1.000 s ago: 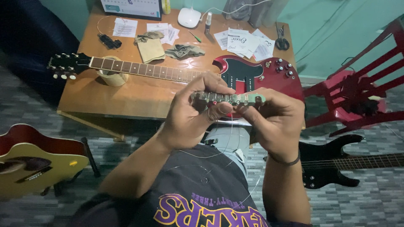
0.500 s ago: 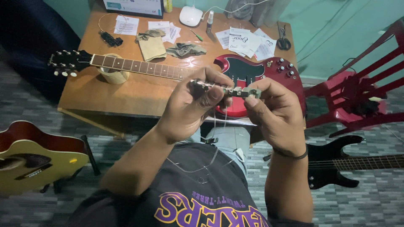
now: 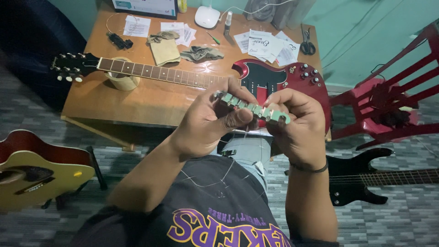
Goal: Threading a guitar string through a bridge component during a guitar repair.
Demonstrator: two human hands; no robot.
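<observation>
Slightly lower now, metal bridge piece (image 3: 254, 108) pinched between left hand (image 3: 208, 126) and right hand (image 3: 297, 123).

a guitar repair room: guitars (image 3: 192, 75) around a cluttered wooden table (image 3: 137, 98).

Dark printed T-shirt (image 3: 215, 210), black wristband (image 3: 311, 168)

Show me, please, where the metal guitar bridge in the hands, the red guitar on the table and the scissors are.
metal guitar bridge (image 3: 254, 107): head view, on the middle saddles between both hands.
red guitar (image 3: 274, 77): head view, on its black pickguard.
scissors (image 3: 307, 46): head view, on the black handles.
</observation>
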